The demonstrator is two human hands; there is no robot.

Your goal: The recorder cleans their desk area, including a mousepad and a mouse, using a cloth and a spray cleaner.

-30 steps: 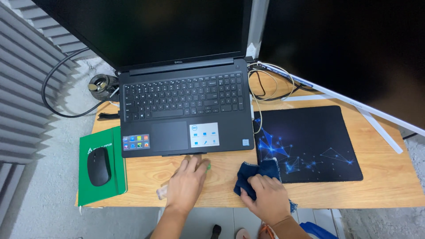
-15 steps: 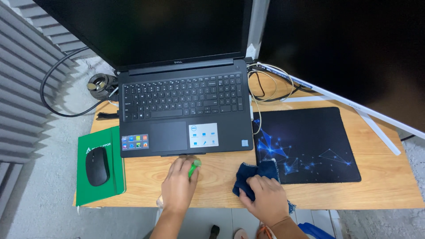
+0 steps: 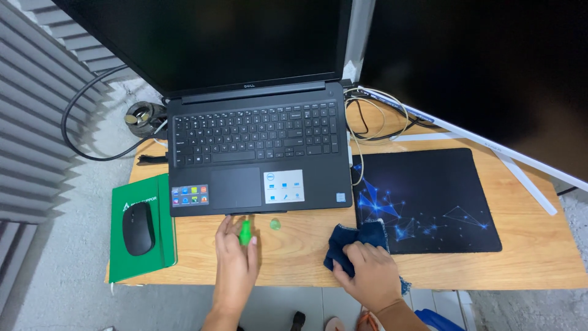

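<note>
The left hand (image 3: 236,270) lies palm down on the desk (image 3: 294,257), fingers together around a small green bottle (image 3: 245,232) whose top pokes out between the fingers, pointing toward the laptop (image 3: 257,153). Only the green end shows; the rest is hidden under the hand. Just beside it, to the right, a small green cap (image 3: 275,224) sits alone on the wood, close to the laptop's front edge and apart from the hand.

The right hand (image 3: 370,276) rests on a dark blue cloth (image 3: 355,242), fingers curled and pressing it down against the desk. The cloth is bunched, and its upper corner overlaps the near left corner of the mousepad (image 3: 429,202), a black mat with a blue line pattern that lies flat to the right of the laptop.

The laptop stands open in the middle of the desk, its screen dark, stickers on the palm rest either side of the touchpad. Its front edge is just ahead of the left hand's fingertips.

At the desk's left end a green notebook (image 3: 160,227) lies flat with a black mouse (image 3: 138,228) on top of it, well apart from both hands. Behind the mousepad, cables (image 3: 367,116) loop beside the laptop's right side. A white bar (image 3: 527,181) runs diagonally across the desk's far right corner.
</note>
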